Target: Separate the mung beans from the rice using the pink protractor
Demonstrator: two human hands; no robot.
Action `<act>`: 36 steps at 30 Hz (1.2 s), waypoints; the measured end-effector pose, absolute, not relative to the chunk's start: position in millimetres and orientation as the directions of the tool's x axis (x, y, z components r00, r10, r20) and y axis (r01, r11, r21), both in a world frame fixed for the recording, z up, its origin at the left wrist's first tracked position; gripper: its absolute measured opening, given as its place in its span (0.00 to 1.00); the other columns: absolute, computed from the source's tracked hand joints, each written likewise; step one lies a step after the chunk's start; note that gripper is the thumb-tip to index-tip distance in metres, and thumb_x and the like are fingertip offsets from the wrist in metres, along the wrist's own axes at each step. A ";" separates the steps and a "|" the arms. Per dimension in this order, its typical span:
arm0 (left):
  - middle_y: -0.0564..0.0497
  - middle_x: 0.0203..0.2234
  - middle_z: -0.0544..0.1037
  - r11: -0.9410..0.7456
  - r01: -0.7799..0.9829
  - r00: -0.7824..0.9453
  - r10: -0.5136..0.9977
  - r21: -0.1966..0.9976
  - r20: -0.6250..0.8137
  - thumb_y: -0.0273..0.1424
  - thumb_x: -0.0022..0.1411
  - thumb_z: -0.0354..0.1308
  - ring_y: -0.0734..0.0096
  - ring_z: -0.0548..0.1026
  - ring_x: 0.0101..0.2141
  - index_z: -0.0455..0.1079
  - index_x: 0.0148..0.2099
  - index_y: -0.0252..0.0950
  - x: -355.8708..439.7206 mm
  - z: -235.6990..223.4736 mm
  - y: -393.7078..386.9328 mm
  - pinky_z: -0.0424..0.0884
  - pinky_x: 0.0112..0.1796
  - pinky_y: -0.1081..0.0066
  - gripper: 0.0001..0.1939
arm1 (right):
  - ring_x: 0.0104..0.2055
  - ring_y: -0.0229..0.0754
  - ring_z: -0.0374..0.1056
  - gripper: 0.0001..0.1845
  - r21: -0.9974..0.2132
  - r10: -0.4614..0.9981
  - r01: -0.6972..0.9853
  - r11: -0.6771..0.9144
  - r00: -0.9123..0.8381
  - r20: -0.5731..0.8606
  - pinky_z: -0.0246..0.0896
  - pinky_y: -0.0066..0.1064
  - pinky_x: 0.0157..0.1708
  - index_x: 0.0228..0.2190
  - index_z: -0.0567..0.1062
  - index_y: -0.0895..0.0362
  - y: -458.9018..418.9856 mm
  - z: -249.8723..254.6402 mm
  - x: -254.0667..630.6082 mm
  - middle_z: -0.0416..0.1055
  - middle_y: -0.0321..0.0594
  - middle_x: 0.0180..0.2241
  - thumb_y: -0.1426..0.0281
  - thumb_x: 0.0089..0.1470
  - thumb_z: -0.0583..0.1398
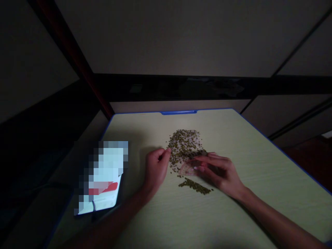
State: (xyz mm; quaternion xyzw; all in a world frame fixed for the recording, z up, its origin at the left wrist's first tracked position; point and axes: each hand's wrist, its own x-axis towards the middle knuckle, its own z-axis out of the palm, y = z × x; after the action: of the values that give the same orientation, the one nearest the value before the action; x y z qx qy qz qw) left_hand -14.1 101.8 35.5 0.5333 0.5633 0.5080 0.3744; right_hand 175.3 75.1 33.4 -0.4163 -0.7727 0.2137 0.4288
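A loose spread of small green beans (183, 143), like mung beans, lies in the middle of the table, with a paler patch showing between them. My left hand (157, 167) is closed at the left edge of the spread, thumb against the curled fingers; whatever it may pinch is hidden. In my right hand (220, 171), thumb and fingers grip a clear, rounded protractor (187, 168) at the near edge of the beans. Its curved side points left. Closer to me, a separate narrow band of beans (195, 186) lies below the protractor.
The pale table (246, 148) has a blue rim and a blue handle-like piece (178, 112) at its far edge. On the left stands a lit tablet-like screen (103, 197), partly pixelated, with a dark cable before it. Dark panels rise behind the table.
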 end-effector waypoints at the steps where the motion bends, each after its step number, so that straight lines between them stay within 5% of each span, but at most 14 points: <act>1: 0.60 0.10 0.48 -0.085 0.221 -0.150 0.981 0.971 0.120 0.34 0.50 0.49 0.80 0.49 0.15 0.47 0.14 0.38 -14.1 35.4 101.8 0.46 0.18 0.73 0.18 | 0.26 0.39 0.65 0.12 -0.686 0.823 0.456 0.568 -0.297 0.484 0.59 0.33 0.28 0.37 0.77 0.58 74.7 33.8 175.1 0.74 0.38 0.23 0.75 0.49 0.59; 22: 0.60 0.10 0.48 -0.087 0.220 -0.150 0.981 0.971 0.122 0.33 0.50 0.50 0.81 0.48 0.16 0.46 0.14 0.38 -12.9 37.0 101.7 0.46 0.18 0.74 0.19 | 0.35 0.45 0.72 0.13 -0.780 0.932 0.522 0.345 -0.087 0.353 0.64 0.38 0.35 0.37 0.78 0.58 75.3 31.3 175.5 0.77 0.46 0.36 0.71 0.48 0.59; 30: 0.60 0.11 0.49 -0.083 0.221 -0.147 0.982 0.972 0.117 0.33 0.50 0.50 0.80 0.49 0.16 0.47 0.14 0.38 -13.9 35.9 101.4 0.46 0.18 0.74 0.19 | 0.27 0.40 0.68 0.12 -0.738 0.892 0.518 0.433 -0.130 0.432 0.63 0.34 0.28 0.36 0.78 0.58 76.3 33.7 173.1 0.77 0.42 0.26 0.72 0.48 0.59; 36: 0.60 0.11 0.48 -0.081 0.225 -0.148 0.982 0.971 0.117 0.33 0.50 0.50 0.80 0.48 0.16 0.47 0.14 0.38 -13.7 35.8 101.1 0.46 0.19 0.74 0.19 | 0.29 0.41 0.70 0.13 -0.790 0.937 0.512 0.337 -0.103 0.334 0.63 0.33 0.28 0.38 0.77 0.59 76.2 33.3 173.4 0.77 0.44 0.32 0.71 0.48 0.59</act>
State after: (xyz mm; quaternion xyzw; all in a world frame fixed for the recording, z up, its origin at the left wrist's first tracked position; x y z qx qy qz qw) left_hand -13.7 101.1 35.8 0.5343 0.5648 0.5052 0.3745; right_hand 173.4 76.2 33.3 -0.5182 -0.6991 0.2504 0.4242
